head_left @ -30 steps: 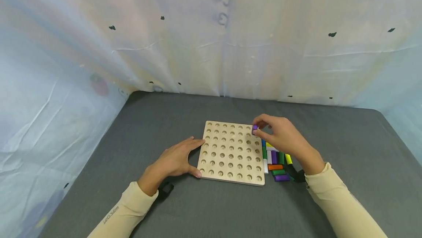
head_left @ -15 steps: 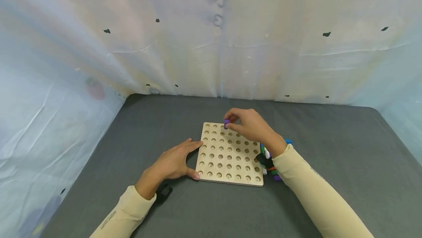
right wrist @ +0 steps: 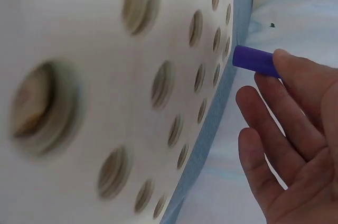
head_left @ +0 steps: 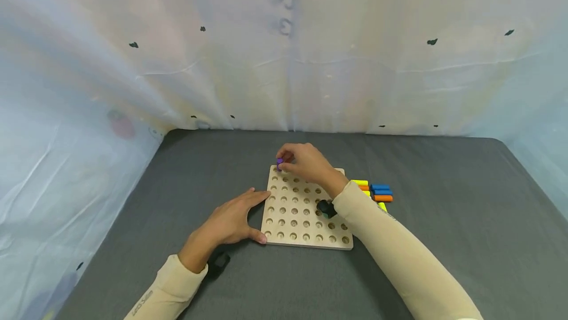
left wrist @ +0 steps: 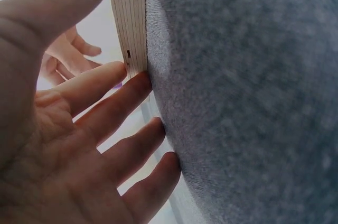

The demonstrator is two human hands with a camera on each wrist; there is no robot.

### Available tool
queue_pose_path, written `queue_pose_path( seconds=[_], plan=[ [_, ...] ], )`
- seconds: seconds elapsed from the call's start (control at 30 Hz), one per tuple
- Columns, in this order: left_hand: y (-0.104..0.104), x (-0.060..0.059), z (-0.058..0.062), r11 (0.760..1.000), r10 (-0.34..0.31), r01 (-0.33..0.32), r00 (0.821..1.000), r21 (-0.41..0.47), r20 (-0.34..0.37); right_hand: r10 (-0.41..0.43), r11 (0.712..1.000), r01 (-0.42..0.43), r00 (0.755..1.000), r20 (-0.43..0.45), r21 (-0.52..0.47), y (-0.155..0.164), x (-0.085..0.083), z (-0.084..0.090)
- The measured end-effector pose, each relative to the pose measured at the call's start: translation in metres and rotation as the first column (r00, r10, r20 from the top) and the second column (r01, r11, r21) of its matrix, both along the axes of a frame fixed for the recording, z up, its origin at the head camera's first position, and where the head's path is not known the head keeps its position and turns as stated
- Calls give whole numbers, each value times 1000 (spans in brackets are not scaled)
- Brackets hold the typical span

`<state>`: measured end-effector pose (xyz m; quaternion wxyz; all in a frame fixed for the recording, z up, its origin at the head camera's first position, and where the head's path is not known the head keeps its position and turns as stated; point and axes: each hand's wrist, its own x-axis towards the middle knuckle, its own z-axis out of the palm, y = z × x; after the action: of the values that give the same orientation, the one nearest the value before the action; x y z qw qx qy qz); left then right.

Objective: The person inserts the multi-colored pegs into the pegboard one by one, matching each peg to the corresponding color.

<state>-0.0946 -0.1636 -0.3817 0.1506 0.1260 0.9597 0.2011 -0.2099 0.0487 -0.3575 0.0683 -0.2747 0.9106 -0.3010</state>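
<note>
Right hand (head_left: 306, 162) has travelled across the pegboard (head_left: 306, 211) in the last second: it was at the far right corner, then mid far edge, and now sits over the far left corner. My fingertips pinch the purple peg (head_left: 279, 162) the whole way; it has not been let go. In the right wrist view the peg (right wrist: 255, 60) stands out from my fingers (right wrist: 296, 86) and points at the board's edge row of holes (right wrist: 198, 20), close to the surface. Whether its tip has entered a hole I cannot tell from any view.

Left hand (head_left: 230, 221) has not shifted. It lies flat on the grey mat (head_left: 443, 236), fingers straight and spread, thumb and forefinger against the board's left edge. Left wrist view confirms: my fingertips (left wrist: 134, 84) touch the wooden side (left wrist: 132, 18) of the board, holding nothing.

With my right arm out of the way, the loose pegs (head_left: 374, 193) to the right of the board show more plainly now: yellow, orange and blue ones lying on their sides, just beside the board's right edge. Some are hidden under my sleeve (head_left: 390, 256).

Every hole I can see in the board is empty.

My reading: the carry is over and the peg is at the corner hole, so the seating of the first peg is in hand, with the rest of the pile untouched.
</note>
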Motion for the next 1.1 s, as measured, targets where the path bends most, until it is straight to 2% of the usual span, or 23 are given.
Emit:
queue_pose_path(
  seconds=[0.2,0.4,0.7,0.83,1.1],
  plan=[
    [-1,1,2,1000,4,-4,1000,-3,10,-12,1000,11,999,34,24,-14,-1,-1],
    [0,1,2,1000,7,-7,1000,-4,19,-27,999,25,998,49,31,-15,0,-2],
    [2,-1,1,1000,-3,3,1000,-10,12,-13,998,14,1000,-13,64,-13,-1,-7],
    [3,-1,1,1000,-2,2,1000,-2,19,-16,997,16,1000,-13,71,-12,0,-7],
    [-1,3,3,1000,10,-10,999,9,31,9,999,-11,999,35,53,5,18,6]
  ],
)
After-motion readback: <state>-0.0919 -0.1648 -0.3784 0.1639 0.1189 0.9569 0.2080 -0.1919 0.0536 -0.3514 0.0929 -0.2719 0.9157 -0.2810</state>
